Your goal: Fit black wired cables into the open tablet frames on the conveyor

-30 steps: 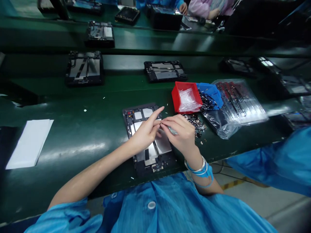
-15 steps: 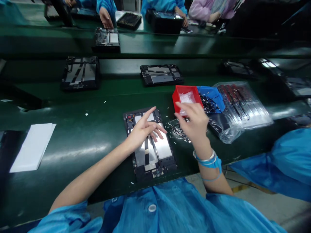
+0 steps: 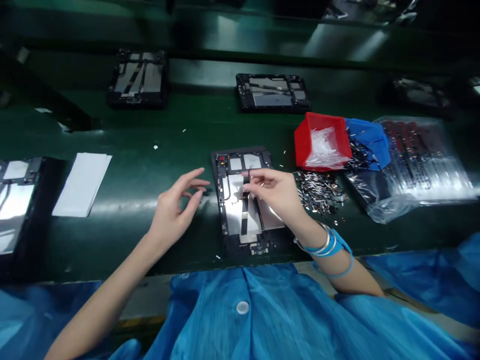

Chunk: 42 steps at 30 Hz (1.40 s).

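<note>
An opened tablet [image 3: 234,220], its silvery battery panels and dark ribbon cables exposed, lies on the green bench in front of me. My right hand [image 3: 275,192] is over its upper middle, thumb and fingers bent into a pinch. Whatever is between those fingertips is too small to make out. Just left of the tablet hovers my left hand [image 3: 176,205], fingers apart and holding nothing. A pile of small metallic and black parts [image 3: 320,192] lies to the right of the tablet.
Behind the pile stand a red bin [image 3: 303,145] with clear plastic bags and a blue bin [image 3: 380,145] with black cables. Farther right lies a clear plastic tray [image 3: 446,185]. White paper sheets [image 3: 82,185] and another opened tablet [image 3: 15,205] are at left. More tablet units [image 3: 138,80] sit behind.
My right hand has come from in front of the red bin to over the tablet. My left hand has withdrawn leftward off the tablet. The camera view has tilted downward.
</note>
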{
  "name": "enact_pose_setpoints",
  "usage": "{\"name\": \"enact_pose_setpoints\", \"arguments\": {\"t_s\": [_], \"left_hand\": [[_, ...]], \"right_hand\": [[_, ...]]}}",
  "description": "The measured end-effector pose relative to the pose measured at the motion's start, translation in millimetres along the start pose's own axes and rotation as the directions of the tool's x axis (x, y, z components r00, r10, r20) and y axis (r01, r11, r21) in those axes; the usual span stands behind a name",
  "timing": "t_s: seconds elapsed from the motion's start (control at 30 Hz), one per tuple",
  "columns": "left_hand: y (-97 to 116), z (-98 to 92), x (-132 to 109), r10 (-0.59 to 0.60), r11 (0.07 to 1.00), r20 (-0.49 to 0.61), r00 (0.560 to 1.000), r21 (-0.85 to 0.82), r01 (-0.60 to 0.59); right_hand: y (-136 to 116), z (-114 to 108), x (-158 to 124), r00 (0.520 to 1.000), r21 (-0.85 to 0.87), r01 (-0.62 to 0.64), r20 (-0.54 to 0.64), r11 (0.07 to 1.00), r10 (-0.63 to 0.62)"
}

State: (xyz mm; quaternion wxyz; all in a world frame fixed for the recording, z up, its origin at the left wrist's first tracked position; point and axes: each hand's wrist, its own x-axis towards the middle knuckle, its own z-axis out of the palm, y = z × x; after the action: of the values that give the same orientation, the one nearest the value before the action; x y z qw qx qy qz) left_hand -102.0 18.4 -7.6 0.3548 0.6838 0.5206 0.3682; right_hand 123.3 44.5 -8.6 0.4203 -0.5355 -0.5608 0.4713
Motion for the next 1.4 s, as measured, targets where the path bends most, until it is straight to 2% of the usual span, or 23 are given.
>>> {"name": "enact_pose_setpoints", "arguments": {"t_s": [0.07,0.13,0.23,0.33,0.5,0.73,0.83,0.93,1.03,1.17,1.33,1.4], "left_hand": [[-15,-2.2,-18,0.117,0.975,0.026,0.993,0.186,-0.120],[-25,1.9,-30,0.237,0.918,0.091,0.967,0.305,-0.254],[-32,10.7,-40,0.351,0.844,0.172,0.920,0.367,-0.391],[-34,16.3,-42,0.388,0.799,0.235,0.891,0.396,-0.453],[-36,21.3,-41,0.377,0.717,0.307,0.874,0.500,-0.485],[-34,25.1,-41,0.384,0.620,0.309,0.870,0.612,-0.491],[-32,25.4,-40,0.347,0.615,0.323,0.880,0.630,-0.474],[-30,26.6,-38,0.360,0.587,0.327,0.874,0.648,-0.485],[-28,28.9,-36,0.355,0.631,0.303,0.884,0.620,-0.466],[-29,31.6,-36,0.339,0.708,0.277,0.899,0.555,-0.438],[-33,32.8,-36,0.375,0.676,0.303,0.876,0.557,-0.483],[-33,33.0,-36,0.355,0.693,0.309,0.882,0.546,-0.470]], "right_hand": [[2,15,2,0.989,0.074,-0.134,0.078,0.988,0.128],[6,26,5,0.979,0.077,-0.182,0.102,0.980,0.174],[12,36,6,0.983,0.008,-0.166,0.088,0.986,0.164],[15,40,4,0.989,-0.083,-0.132,0.057,0.988,0.137],[16,42,-1,0.994,-0.161,-0.103,0.007,0.982,0.106],[16,46,-4,0.996,-0.187,-0.091,-0.038,0.978,0.085],[13,39,0,0.993,-0.160,-0.114,0.001,0.980,0.115],[10,26,10,0.987,-0.196,-0.115,0.090,0.974,0.134],[8,18,19,0.978,-0.299,-0.066,0.172,0.952,0.122],[9,16,24,0.979,-0.357,-0.023,0.181,0.934,0.094],[10,19,22,0.978,-0.360,-0.035,0.181,0.932,0.107],[10,20,21,0.980,-0.382,-0.030,0.171,0.924,0.102]]}}
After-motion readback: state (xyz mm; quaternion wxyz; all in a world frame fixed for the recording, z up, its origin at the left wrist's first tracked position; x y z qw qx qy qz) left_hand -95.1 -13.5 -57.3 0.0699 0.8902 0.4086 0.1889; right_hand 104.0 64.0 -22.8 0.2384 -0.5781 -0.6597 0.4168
